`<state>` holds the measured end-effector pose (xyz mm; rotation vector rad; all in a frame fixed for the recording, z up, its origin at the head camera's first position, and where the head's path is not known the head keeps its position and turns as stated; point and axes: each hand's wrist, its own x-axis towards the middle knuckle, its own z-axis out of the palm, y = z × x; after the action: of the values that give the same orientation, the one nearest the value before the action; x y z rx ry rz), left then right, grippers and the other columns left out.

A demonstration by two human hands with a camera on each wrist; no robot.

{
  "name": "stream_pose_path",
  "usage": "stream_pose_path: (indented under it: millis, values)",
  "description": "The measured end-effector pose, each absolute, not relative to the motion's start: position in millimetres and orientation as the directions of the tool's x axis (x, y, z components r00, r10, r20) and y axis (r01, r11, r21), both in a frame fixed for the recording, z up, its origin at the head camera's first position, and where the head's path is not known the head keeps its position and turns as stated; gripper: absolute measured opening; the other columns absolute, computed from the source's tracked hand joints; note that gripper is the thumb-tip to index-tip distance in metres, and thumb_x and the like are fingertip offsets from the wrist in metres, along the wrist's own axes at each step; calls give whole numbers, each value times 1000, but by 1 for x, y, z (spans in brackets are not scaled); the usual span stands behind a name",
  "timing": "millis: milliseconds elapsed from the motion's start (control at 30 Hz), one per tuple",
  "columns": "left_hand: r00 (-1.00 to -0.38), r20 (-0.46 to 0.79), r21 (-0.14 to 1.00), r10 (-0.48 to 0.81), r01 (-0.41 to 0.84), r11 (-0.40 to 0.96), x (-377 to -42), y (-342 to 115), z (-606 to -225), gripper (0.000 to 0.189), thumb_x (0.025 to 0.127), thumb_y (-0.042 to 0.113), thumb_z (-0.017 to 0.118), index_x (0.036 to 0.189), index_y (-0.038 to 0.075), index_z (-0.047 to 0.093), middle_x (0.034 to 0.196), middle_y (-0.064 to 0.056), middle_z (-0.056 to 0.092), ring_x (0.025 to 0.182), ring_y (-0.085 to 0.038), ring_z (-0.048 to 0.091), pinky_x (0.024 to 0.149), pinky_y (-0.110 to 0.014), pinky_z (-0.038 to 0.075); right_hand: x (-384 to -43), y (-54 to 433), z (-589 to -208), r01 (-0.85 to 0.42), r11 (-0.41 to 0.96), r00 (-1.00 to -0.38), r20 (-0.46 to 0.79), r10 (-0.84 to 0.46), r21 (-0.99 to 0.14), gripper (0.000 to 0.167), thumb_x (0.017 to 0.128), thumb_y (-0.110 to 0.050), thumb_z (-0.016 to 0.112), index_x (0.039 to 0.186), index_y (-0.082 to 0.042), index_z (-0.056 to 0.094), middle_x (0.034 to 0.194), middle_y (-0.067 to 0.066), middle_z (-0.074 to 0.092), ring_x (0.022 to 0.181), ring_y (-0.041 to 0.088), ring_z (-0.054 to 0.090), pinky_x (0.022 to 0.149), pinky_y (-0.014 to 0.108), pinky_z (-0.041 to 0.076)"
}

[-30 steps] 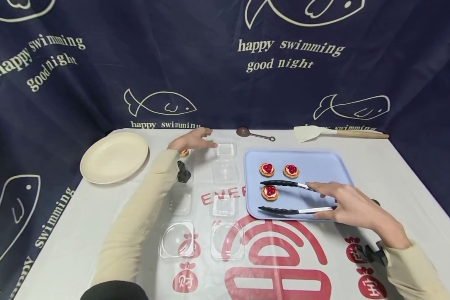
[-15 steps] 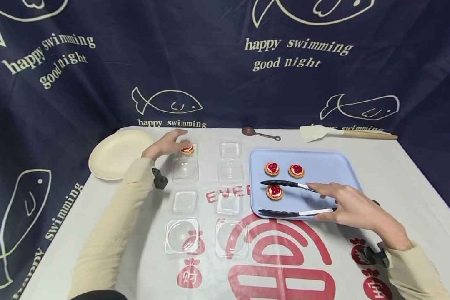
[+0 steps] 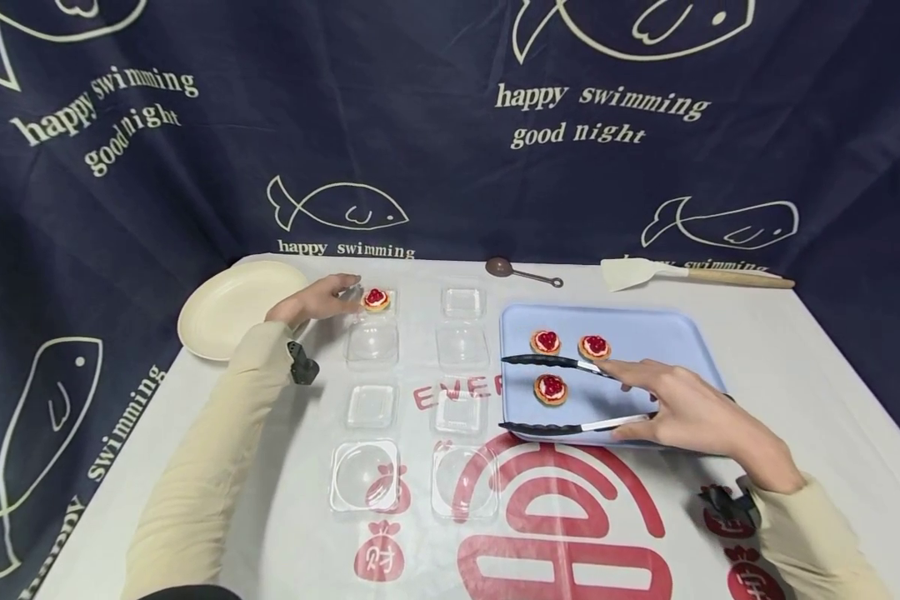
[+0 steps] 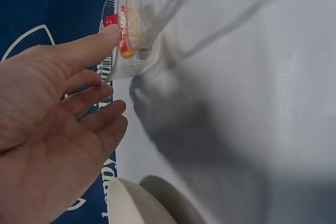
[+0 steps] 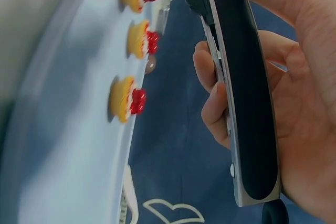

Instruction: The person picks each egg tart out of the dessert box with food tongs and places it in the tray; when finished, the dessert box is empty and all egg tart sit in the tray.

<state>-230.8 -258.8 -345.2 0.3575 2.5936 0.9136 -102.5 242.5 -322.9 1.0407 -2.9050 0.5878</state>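
My left hand (image 3: 315, 302) is beside the far-left clear plastic container (image 3: 392, 312), which holds a berry-topped tart (image 3: 377, 300). In the left wrist view its fingers are loosely spread with nothing gripped, and one fingertip overlaps the container (image 4: 131, 70). My right hand (image 3: 693, 414) holds black-and-silver tongs (image 3: 551, 430), their arms spread apart above the blue tray (image 3: 645, 329). Between the tong arms in the head view sits one tart (image 3: 551, 389). Two more tarts, one on the left (image 3: 546, 340) and one on the right (image 3: 595, 346), lie beyond the upper arm.
Several clear container pieces, such as the front-left one (image 3: 365, 477), stand in two columns left of the tray. A cream plate (image 3: 232, 310) lies at the far left. A brown spoon (image 3: 499, 267) and a white spatula (image 3: 630, 272) lie along the back edge.
My left hand has moved left and away from over the back containers, leaving the tart there in view. The tongs have shifted slightly left, still spread.
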Motion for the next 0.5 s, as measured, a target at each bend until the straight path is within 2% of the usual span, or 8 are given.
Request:
stream_pose_path:
  millis: [100,200,333,367,400,500]
  values:
    - [-904,-250,644,348,113,756,-232,-260,-347,64,95,7,58,145,-17,26,151,-34,25,142,-46,22,119,-52,17,-108,232,-321,-639,674,-756,138,-640,-372,80,67,-31,90,136,-6,58,118,11,68,100,24,67,76,40,57]
    - [-911,-243,654,334,101,750,-233,-260,-349,64,94,6,61,144,-17,28,151,-33,27,140,-46,27,119,-51,20,-117,219,-318,-656,636,-735,149,-662,-406,78,69,-29,89,136,-5,57,123,14,66,104,28,67,78,45,57]
    - [-920,-246,671,305,66,739,-236,-260,-350,65,92,6,64,143,-16,31,152,-30,29,140,-45,30,119,-49,23,-134,199,-313,-660,610,-724,154,-672,-438,79,70,-28,88,138,-5,55,127,11,65,103,22,66,78,42,56]
    - [-922,-251,674,296,53,736,-236,-260,-350,65,92,7,65,144,-15,31,152,-30,29,140,-44,30,119,-49,23,-139,193,-311,-658,606,-724,153,-672,-447,80,70,-29,89,138,-6,55,129,9,64,99,20,66,79,42,56]
    - [-923,-254,676,290,45,735,-236,-260,-349,66,91,7,65,144,-15,32,152,-29,29,140,-44,30,119,-48,23,-144,186,-308,-652,604,-726,149,-671,-458,81,70,-29,89,139,-6,54,130,8,63,87,17,65,75,40,55]
    - [-926,-266,670,270,23,742,-236,-260,-349,66,92,9,66,145,-12,33,153,-27,31,140,-42,31,118,-48,24,-163,165,-301,-630,605,-736,128,-664,-487,82,71,-33,87,141,-7,52,135,6,59,94,12,61,80,36,53]
